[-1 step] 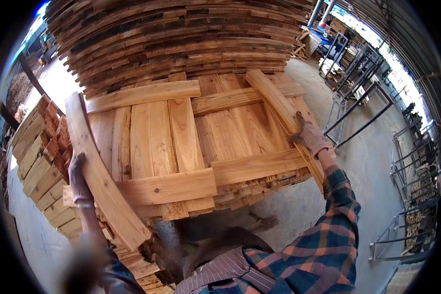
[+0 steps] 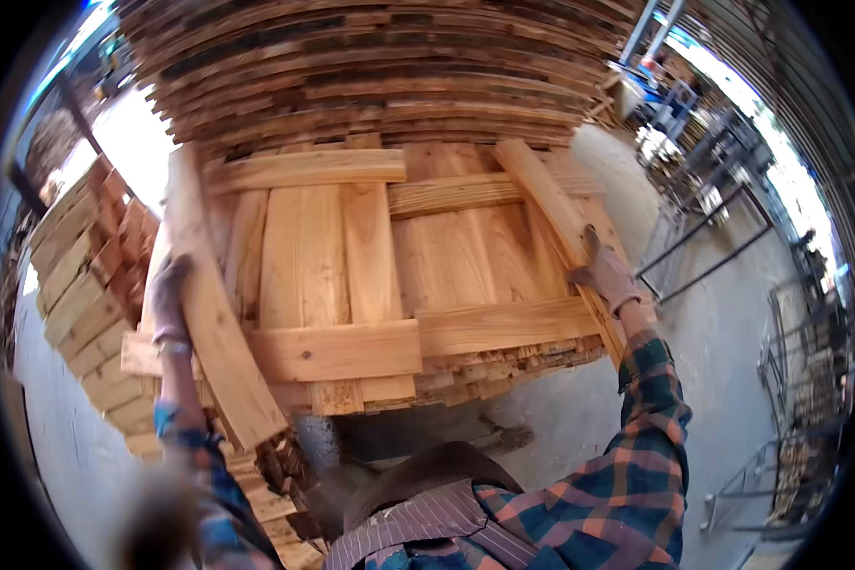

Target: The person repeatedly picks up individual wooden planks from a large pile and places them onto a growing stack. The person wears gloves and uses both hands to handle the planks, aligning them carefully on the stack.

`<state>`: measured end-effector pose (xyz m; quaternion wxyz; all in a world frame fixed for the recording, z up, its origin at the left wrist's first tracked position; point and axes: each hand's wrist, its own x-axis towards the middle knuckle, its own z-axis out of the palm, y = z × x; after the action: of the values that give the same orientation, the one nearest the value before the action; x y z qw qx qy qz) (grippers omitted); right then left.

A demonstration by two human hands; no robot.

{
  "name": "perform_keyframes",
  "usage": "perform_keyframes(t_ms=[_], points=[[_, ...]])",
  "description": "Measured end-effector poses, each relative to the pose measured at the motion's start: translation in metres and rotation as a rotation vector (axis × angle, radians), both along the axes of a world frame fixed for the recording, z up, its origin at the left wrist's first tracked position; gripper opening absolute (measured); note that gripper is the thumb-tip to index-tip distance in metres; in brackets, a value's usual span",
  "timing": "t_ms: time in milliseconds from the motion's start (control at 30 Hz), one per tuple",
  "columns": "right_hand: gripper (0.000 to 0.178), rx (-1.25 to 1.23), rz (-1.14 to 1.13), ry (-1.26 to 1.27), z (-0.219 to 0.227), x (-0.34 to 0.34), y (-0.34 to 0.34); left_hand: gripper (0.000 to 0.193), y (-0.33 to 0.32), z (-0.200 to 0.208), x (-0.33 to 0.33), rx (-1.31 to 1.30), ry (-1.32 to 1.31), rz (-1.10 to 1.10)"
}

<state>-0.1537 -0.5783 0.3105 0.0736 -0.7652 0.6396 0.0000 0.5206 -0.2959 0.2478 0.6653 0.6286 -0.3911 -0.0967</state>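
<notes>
My left hand [image 2: 169,299], in a work glove, grips the outer edge of a long wooden board [image 2: 220,337] slanting along the left side of the layered boards. This board crosses the left end of a knotted crosswise board [image 2: 351,348]. On the other side, my gloved right hand [image 2: 610,277] is closed over the edge of another long board [image 2: 541,199], lying aslant on the right. Beneath both, flat planks [image 2: 304,252] lie side by side, with more crosswise boards [image 2: 304,169] on top. The undersides of both hands are hidden.
A tall stack of planks [image 2: 370,71] rises behind the layered boards. Thick timber pieces [image 2: 76,256] are piled at the left. Black metal frames [image 2: 708,249] stand on the concrete floor [image 2: 703,370] at the right, with wood heaped beyond them.
My left hand has moved forward and a little right with its board. That board's far end has swung toward the planks. My right hand keeps its hold; the view has shifted slightly.
</notes>
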Motion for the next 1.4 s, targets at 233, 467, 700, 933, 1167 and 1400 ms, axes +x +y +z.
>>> perform_keyframes(t_ms=[233,467,700,933,1167,1400], points=[[0.074,0.193,-0.096,-0.895,-0.027,-0.031,-0.016,0.042,-0.078,0.01,-0.045,0.487,-0.415,0.203],[0.039,0.599,0.232,-1.13,0.06,0.179,0.059,0.063,-0.027,0.061,-0.086,0.673,-0.333,0.446],[0.048,0.174,0.512,-0.432,0.024,0.405,0.083,0.078,0.123,0.022,0.016,0.756,-0.254,1.016],[0.051,0.551,0.427,-0.785,0.029,0.411,0.095,0.063,0.125,-0.033,0.022,0.336,0.04,0.793],[0.057,0.064,0.522,-0.372,0.024,0.427,0.11,0.018,0.124,-0.016,-0.002,0.488,-0.448,0.847],[0.075,0.335,0.799,-0.546,0.025,0.399,0.095,0.079,0.112,-0.002,-0.037,0.347,0.062,1.068]])
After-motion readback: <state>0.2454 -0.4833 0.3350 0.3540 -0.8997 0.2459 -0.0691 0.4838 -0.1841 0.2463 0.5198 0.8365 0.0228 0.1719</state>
